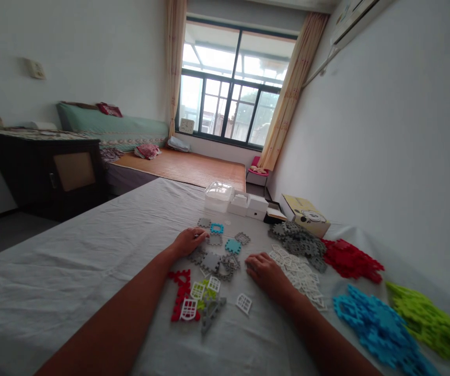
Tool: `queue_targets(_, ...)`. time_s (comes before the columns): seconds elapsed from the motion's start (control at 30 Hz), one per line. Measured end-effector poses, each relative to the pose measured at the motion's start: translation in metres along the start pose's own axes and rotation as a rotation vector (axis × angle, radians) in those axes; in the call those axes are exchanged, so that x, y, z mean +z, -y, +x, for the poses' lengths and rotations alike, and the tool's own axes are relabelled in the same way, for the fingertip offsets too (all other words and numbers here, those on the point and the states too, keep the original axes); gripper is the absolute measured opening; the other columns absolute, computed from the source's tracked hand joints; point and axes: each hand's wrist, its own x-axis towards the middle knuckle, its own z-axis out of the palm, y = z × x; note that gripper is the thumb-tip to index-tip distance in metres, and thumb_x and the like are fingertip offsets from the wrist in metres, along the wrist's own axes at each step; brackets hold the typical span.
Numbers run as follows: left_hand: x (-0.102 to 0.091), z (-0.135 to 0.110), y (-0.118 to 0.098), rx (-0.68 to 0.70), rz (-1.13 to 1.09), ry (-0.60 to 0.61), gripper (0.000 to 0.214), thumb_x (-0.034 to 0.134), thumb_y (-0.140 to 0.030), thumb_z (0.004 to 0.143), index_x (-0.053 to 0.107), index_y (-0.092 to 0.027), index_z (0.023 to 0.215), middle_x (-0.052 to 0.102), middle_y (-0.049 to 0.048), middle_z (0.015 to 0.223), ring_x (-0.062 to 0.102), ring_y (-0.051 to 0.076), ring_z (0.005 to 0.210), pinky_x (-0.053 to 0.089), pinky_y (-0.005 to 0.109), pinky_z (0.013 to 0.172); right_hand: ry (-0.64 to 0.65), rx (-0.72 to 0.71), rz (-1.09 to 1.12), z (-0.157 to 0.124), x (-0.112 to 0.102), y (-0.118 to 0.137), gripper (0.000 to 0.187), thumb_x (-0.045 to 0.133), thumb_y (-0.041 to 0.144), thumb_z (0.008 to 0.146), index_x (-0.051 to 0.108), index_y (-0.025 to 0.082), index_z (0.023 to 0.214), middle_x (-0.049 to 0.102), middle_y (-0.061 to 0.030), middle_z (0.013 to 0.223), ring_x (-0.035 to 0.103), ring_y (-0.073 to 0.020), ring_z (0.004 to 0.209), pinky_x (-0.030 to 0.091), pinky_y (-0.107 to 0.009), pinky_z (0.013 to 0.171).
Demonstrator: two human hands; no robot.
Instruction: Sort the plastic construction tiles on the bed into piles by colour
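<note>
My left hand [188, 241] rests on the grey-clothed table [91, 271], fingers curled at the edge of a cluster of grey interlocking tiles [214, 259]; whether it grips one is unclear. My right hand [264, 272] lies palm down beside the same cluster, fingers bent, touching the white window-like pieces [301, 274]. Two blue tiles [225, 237] sit just beyond the grey ones. Red, white and green pieces [193, 295] lie near my forearms.
Sorted piles lie to the right: grey [299, 240], red [350, 259], blue [377, 326], lime green [428, 324]. A clear plastic box [219, 196], white boxes [250, 205] and a cardboard box [307, 214] stand at the table's far edge. A bed and dark cabinet [44, 167] are behind.
</note>
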Motion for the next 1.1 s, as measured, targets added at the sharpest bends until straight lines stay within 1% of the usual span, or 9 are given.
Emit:
queue_targets(0.2,0.001,0.000,0.003,0.040,0.027,-0.026,0.040,0.038,-0.045,0.083,0.070,-0.021,0.087,0.070,0.0020,0.095,0.061,0.018,0.089,0.043,0.023,0.080,-0.065,0.098,-0.147,-0.006,-0.006,-0.013,0.029,0.036,0.017,0.088,0.061,0.020,0.101,0.065,-0.0073,0.095,0.056,-0.0189,0.092,0.042,-0.032,0.086)
queue_targets(0.33,0.001,0.000,0.003,0.061,0.036,-0.019,0.040,0.038,-0.044,0.084,0.070,-0.020,0.087,0.070,0.0029,0.095,0.061,0.019,0.088,0.043,0.024,0.080,-0.148,0.256,-0.186,-0.013,-0.015,-0.040,0.026,0.041,0.019,0.085,0.061,0.021,0.102,0.065,-0.0072,0.096,0.055,-0.0204,0.094,0.042,-0.033,0.085)
queue_targets(0.43,0.001,0.000,0.004,0.064,0.034,-0.023,0.041,0.037,-0.044,0.084,0.070,-0.021,0.087,0.070,0.0028,0.095,0.061,0.019,0.088,0.044,0.024,0.081,-0.212,0.301,-0.169,-0.018,-0.025,-0.044,0.027,0.046,0.023,0.084,0.059,0.022,0.107,0.062,-0.0081,0.104,0.050,-0.0247,0.101,0.042,-0.037,0.084)
queue_targets(0.53,0.000,0.001,0.004,0.059,0.035,-0.019,0.040,0.038,-0.045,0.083,0.070,-0.021,0.088,0.070,0.0022,0.095,0.061,0.019,0.087,0.044,0.025,0.081,-0.146,0.216,0.124,-0.019,-0.037,-0.019,0.027,0.047,0.031,0.084,0.058,0.023,0.107,0.061,-0.0073,0.104,0.054,-0.0211,0.093,0.046,-0.034,0.077)
queue_targets(0.63,0.000,0.000,0.003,0.051,0.039,-0.010,0.040,0.038,-0.045,0.084,0.070,-0.021,0.088,0.069,0.0022,0.095,0.061,0.019,0.087,0.043,0.024,0.082,0.152,0.001,0.502,-0.020,-0.044,0.019,0.032,0.058,0.041,0.078,0.059,0.026,0.106,0.060,-0.0031,0.104,0.057,-0.0133,0.077,0.048,-0.025,0.066)
queue_targets(0.73,-0.001,0.000,0.000,0.047,0.042,-0.002,0.040,0.037,-0.044,0.084,0.069,-0.020,0.089,0.069,0.0025,0.096,0.060,0.018,0.089,0.043,0.023,0.082,0.295,-0.185,0.579,-0.022,-0.044,0.042,0.044,0.071,0.045,0.065,0.062,0.028,0.104,0.058,-0.0017,0.106,0.056,-0.0149,0.089,0.046,-0.025,0.077)
queue_targets(0.8,-0.002,0.000,-0.001,0.046,0.047,0.005,0.041,0.037,-0.044,0.085,0.069,-0.020,0.089,0.069,0.0028,0.097,0.060,0.018,0.090,0.042,0.023,0.082,0.297,-0.202,0.542,-0.022,-0.041,0.045,0.037,0.070,0.042,0.066,0.065,0.027,0.099,0.059,-0.0026,0.102,0.054,-0.0162,0.094,0.043,-0.026,0.083)
queue_targets(0.93,-0.001,0.000,-0.001,0.045,0.052,0.003,0.041,0.036,-0.044,0.085,0.069,-0.020,0.088,0.069,0.0030,0.097,0.060,0.018,0.091,0.042,0.023,0.081,0.257,-0.146,0.481,-0.023,-0.035,0.036,0.019,0.062,0.029,0.076,0.065,0.024,0.094,0.059,-0.0034,0.097,0.054,-0.0138,0.087,0.044,-0.025,0.079)
queue_targets(1.1,0.000,0.000,0.001,0.051,0.052,0.005,0.041,0.036,-0.044,0.085,0.069,-0.020,0.089,0.069,0.0028,0.097,0.060,0.018,0.091,0.042,0.023,0.082,0.109,-0.162,0.284,-0.021,-0.030,0.031,0.022,0.054,0.013,0.076,0.063,0.023,0.092,0.061,-0.0031,0.092,0.052,-0.0160,0.090,0.043,-0.027,0.081)
